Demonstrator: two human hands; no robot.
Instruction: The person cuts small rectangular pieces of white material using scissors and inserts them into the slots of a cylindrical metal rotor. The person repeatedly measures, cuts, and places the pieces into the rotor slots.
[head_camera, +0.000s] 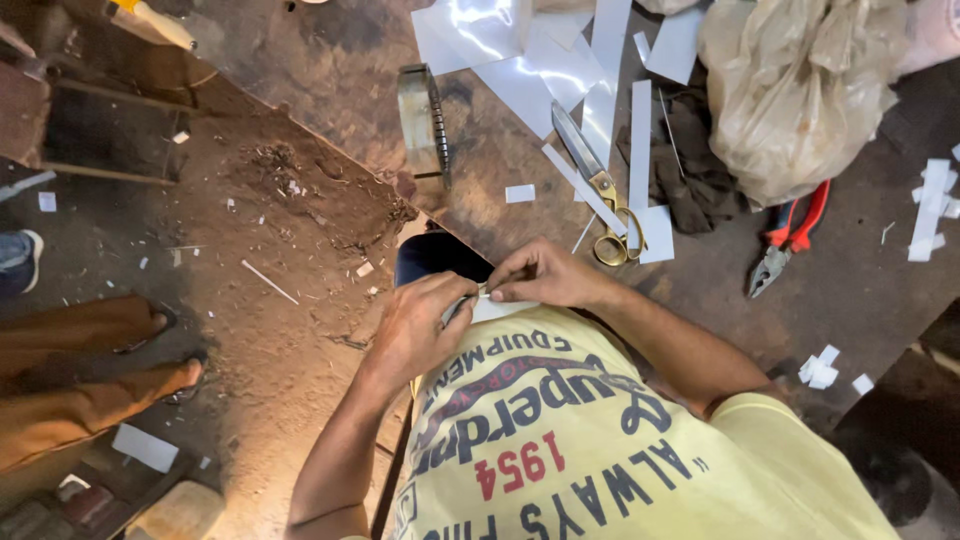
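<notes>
- Head view: a person in a yellow printed shirt bends over the edge of a worn brown workbench (860, 290), both hands drawn in close to the chest.
- Left hand (415, 325) is curled closed, its fingertips pinching one end of a small white strip (497, 308) held just above the shirt.
- Right hand (545, 275) meets it from the other side, thumb and forefinger closed on the same strip, so the two hands touch at the pinch.
- Most of the strip is hidden by the fingers; the part that shows looks thin, flat and very light, like cut card or plastic sheet. Judged from that, it should bend easily and crease if squeezed hard, and is best held by its edges or ends with the fingertips, as here.
- Brass-handled scissors (600, 190) lie on the bench just beyond the hands, blades pointing away, among longer white strips and glossy white sheets (480, 40).
- Red-handled pliers (790, 238) rest to the right, beside a crumpled clear plastic bag (800, 80) and a dark rag (690, 170).
- A toothed metal ring (425, 120) stands on edge near the bench's corner.
- White offcuts (930, 205) dot the bench; another person's feet in sandals (175, 350) show on the dirt floor at left.
</notes>
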